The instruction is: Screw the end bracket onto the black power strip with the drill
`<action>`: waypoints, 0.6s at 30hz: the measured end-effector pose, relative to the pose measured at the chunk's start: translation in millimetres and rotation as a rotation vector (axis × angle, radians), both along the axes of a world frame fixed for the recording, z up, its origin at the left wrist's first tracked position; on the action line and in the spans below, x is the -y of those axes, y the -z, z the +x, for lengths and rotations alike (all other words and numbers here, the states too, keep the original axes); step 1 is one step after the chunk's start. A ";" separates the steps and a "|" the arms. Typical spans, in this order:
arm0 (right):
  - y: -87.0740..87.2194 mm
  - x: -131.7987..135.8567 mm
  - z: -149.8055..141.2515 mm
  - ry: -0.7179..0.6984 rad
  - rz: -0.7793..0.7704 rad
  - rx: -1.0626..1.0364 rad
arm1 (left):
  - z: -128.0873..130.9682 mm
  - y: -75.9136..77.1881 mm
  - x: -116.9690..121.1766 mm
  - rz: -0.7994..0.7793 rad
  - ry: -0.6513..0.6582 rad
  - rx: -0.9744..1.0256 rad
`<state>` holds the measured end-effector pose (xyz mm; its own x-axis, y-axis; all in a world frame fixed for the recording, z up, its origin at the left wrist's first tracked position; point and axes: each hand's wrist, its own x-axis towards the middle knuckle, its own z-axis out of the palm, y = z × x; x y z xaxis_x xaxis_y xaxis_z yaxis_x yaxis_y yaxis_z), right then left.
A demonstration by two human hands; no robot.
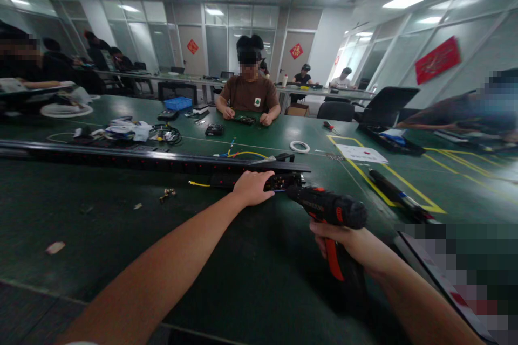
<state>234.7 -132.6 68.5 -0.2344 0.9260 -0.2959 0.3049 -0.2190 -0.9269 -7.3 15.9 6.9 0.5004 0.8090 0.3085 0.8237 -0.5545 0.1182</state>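
Observation:
My right hand [343, 240] is wrapped around the handle of a black and orange cordless drill [332, 207]. The drill points left, its nose close to the right end of a slim black unit [222, 180] with metal parts showing; I cannot tell whether the bit touches it. My left hand [253, 187] grips that unit from above, its thumb along the near side and the other fingers partly hidden. A yellow lead [199, 184] sticks out of the unit's left end. Just behind it runs a long black rail [162, 159].
Small brass-coloured screws [168, 194] lie left on the green table [133, 248]. Bundled cables [129, 129], a blue basket [178, 103], a tape roll [299, 146] and a screwdriver [329, 126] lie farther back. A person [251, 91] sits opposite. Right stands a long black tool [399, 194].

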 end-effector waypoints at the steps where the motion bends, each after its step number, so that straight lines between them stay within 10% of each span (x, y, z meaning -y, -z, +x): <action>1: -0.1 -0.1 0.0 0.002 -0.003 0.006 | 0.1 0.3 -0.2 -0.001 -0.002 0.001; 18: -3.8 0.6 -5.4 0.046 -0.006 -0.039 | 0.2 0.4 -0.4 0.005 0.006 0.019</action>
<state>229.3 -133.2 72.4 -0.2026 0.9343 -0.2934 0.2581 -0.2380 -0.9363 -7.1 16.3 6.5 0.4996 0.8041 0.3222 0.8179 -0.5604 0.1305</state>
